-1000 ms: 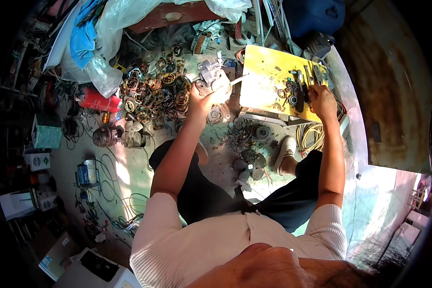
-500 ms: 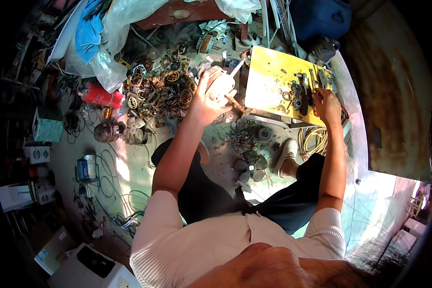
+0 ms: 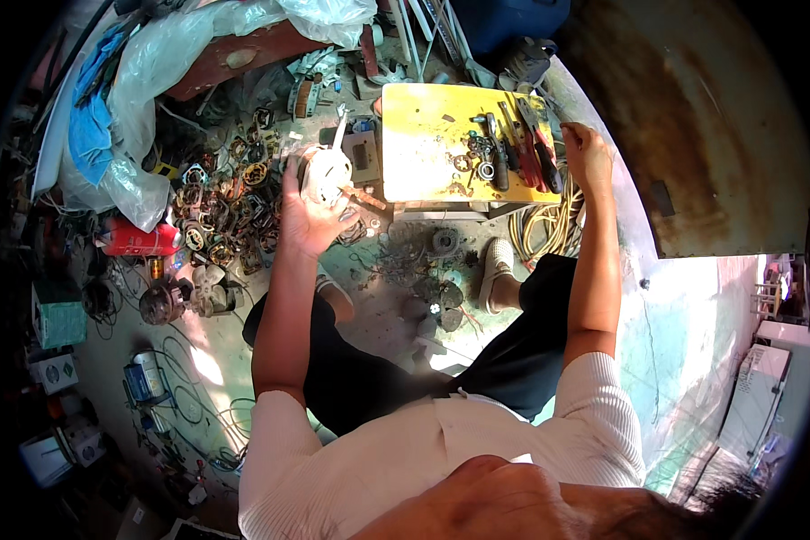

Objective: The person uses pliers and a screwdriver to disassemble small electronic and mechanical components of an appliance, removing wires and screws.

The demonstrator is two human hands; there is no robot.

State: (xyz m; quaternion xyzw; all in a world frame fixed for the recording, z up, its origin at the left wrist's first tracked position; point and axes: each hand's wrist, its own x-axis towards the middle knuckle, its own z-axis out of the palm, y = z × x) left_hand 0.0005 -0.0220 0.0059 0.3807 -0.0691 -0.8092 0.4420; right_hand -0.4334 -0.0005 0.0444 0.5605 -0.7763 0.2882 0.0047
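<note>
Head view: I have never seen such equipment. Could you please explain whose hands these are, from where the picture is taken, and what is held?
No robot here: these are a person's two bare hands. The picture comes from a fisheye camera worn on the head, looking down, so straight edges bend near its rim. The left hand holds a pale rounded part. The right hand is near the right edge of the yellow tabletop; I cannot tell whether it holds something small. On that tabletop lie hand tools and small ring-shaped parts.
</note>
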